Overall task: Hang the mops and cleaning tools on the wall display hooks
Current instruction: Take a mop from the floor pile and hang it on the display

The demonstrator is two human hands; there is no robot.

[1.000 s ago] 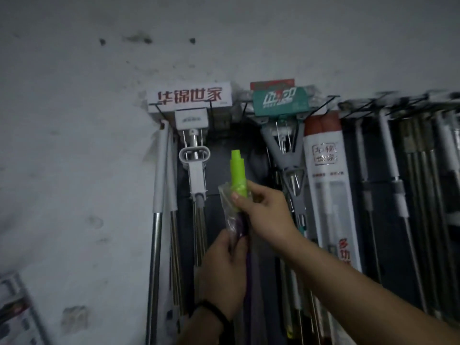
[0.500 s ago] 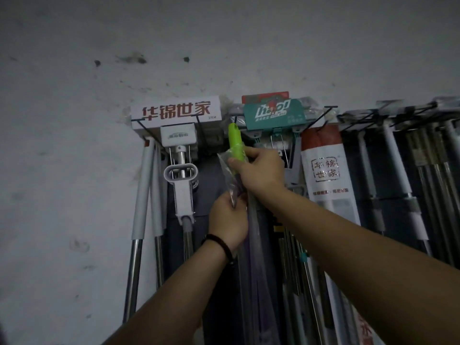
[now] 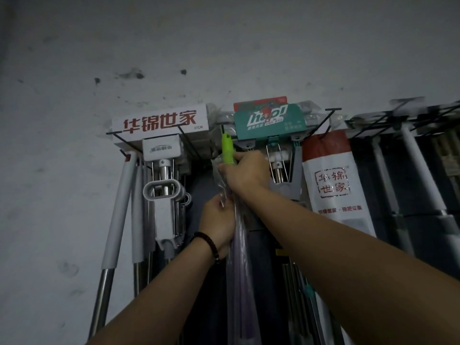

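The fingers (image 3: pixel 239 156) of the right hand (image 3: pixel 245 174) are curled round the base of the green cap (image 3: pixel 227 148) that tops a mop (image 3: pixel 241 282), and are clamped on it. Lower down, the left hand (image 3: pixel 218 221) is closed on the shaft through its clear sleeve (image 3: pixel 232 245) (the exact pinch is lost in the dim light). The cap's tip is held up at the rack, between the white box (image 3: pixel 159 125) and the teal card (image 3: pixel 270 123), where a thin black hook (image 3: pixel 222 127) appears to sit. Whether the cap's hole is over the wire yet cannot be told.

The likeliest failure from here is judged to be a missed hook. The wire is thin, dark and crowded by packaging, so the cap could be rested against the card's edge or beside the wire rather than threaded. If both grips were then loosened, the mop would be dropped down the rack.

The slack sleeve could also be bunched over the hole and snagged or torn on the wire. A sideways shove could set the hung mops (image 3: pixel 163 192) at the left swinging, or the teal card and the white bag (image 3: pixel 332 185) could be knocked off their hooks. The weight is best carried by the left hand until the cap is felt to seat.
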